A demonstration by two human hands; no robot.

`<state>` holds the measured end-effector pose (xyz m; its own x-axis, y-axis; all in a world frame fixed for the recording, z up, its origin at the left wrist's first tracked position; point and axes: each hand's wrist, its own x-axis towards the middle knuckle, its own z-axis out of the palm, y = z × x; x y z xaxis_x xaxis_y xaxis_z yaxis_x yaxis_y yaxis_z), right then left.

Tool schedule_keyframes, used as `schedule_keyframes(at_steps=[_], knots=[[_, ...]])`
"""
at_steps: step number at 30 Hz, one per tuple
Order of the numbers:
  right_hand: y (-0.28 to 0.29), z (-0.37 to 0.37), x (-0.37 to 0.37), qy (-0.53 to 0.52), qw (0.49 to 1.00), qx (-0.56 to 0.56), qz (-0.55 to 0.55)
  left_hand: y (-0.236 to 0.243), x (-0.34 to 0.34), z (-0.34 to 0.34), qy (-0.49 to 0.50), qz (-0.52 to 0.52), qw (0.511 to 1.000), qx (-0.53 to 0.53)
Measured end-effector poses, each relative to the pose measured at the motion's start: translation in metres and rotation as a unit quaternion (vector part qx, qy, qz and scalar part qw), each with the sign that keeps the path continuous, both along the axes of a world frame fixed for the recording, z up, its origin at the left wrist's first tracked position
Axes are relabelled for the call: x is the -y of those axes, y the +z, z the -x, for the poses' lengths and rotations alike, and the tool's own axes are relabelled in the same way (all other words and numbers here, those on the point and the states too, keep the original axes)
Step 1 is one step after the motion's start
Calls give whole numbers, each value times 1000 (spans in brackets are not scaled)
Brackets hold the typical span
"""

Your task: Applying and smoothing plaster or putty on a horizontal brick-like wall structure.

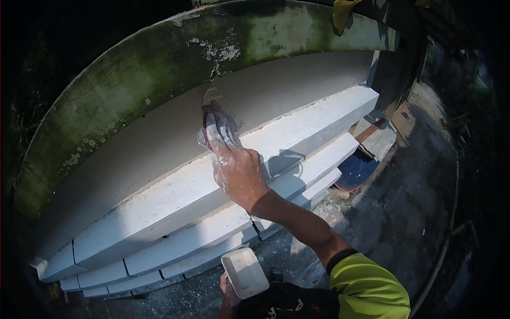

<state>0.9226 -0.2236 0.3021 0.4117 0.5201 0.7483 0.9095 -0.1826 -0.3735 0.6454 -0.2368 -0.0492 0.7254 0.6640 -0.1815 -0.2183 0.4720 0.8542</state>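
Note:
My right hand (236,170), smeared with white paste, reaches out to the pale wall face (164,119) under a mossy ledge. Its fingers are closed on a crumpled rag (232,120), whitish with dark pinkish patches; whether it is cloth or thin plastic I cannot tell. The rag is against the wall face, just above the top white block row (308,119). Low in the picture, my left hand (227,290) grips the side of a shallow white rectangular tub (245,272). Thin whitish residue coats the tub's inside. Most of the left hand is hidden by the tub.
Stepped rows of white blocks (207,226) run along the wall. The curved ledge (111,85) overhead is green-stained and flaking. Right of the blocks stand a dark blue basin (353,170) and a pale board (383,142) with a brown stick. White-splattered concrete ground (393,202) lies below.

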Motion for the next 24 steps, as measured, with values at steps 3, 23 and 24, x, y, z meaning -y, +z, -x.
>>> schedule_keyframes(at_steps=[3, 23, 24], knots=[[-7, 48, 18, 206, 976, 33, 70, -11, -3, 7, -27, -9, 999, -17], [29, 207, -127, 0, 986, 159, -54, 5, -90, 135, 20, 274, 961, 41], [22, 215, -124, 3, 986, 158, -53, 2, -94, 140, 6, 283, 958, 40]])
